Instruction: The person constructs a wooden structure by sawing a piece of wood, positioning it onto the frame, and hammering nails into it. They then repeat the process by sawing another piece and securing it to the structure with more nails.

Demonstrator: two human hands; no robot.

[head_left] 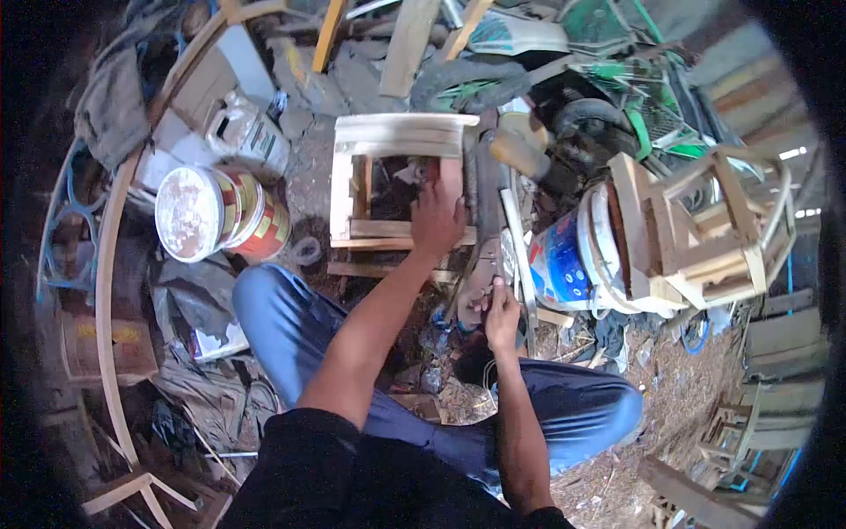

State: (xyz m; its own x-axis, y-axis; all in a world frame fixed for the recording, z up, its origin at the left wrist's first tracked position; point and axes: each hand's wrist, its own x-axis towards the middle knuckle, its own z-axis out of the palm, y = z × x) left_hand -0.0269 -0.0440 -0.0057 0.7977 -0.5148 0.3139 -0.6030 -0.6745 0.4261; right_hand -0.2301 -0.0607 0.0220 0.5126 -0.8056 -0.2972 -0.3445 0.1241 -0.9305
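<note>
A small wooden stool frame (401, 134) of pale wood stands in front of me, with an opening in its middle. My left hand (438, 220) lies on its right front corner, fingers stretched out and apart. Lower and to the right, over my bent right leg, my right hand (502, 317) is closed in a pinch. Whatever it grips is too small and dark to make out. Beside that hand, my foot (478, 282) shows near long thin strips of wood (518, 238).
A white-lidded bucket (189, 214) and a white jerrycan (247, 137) stand at the left. On the right, a blue bucket (560, 264) lies tipped beside another wooden frame (696, 234). A ring of tape (307, 251) is on the floor. Green-framed chairs (634, 97) crowd the back.
</note>
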